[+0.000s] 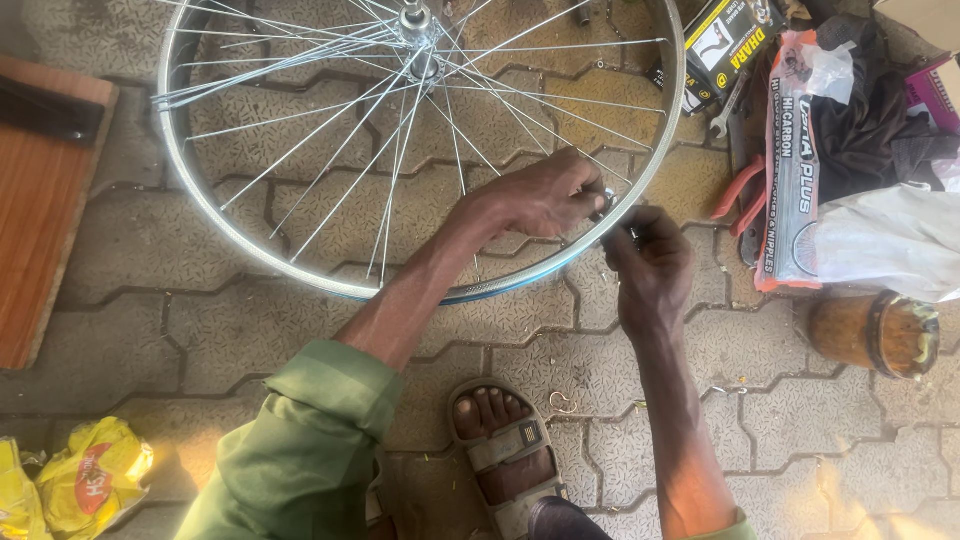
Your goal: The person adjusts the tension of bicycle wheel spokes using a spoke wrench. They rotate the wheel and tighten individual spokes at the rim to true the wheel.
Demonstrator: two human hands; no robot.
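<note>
Far left, a wooden board [40,210] is seen along the edge, with yellow wrappers [85,480] crumpled at the bottom corner; open paving is left between them. The bicycle wheel [170,160] is laid flat on the paver floor [130,330], hub [415,20] near the top edge, spokes fanned outward, rim cut off at the top. The left hand [540,195] is reached over the rim's lower right, fingers pinched on a small metal piece at the rim. The right hand [650,265] is clenched around a small tool just beside it, outside the rim. A sandalled foot [505,460] is set below. Right side is crowded: red-handled pliers [740,195], a spoke packet [790,160], a brown jar [875,335].
</note>
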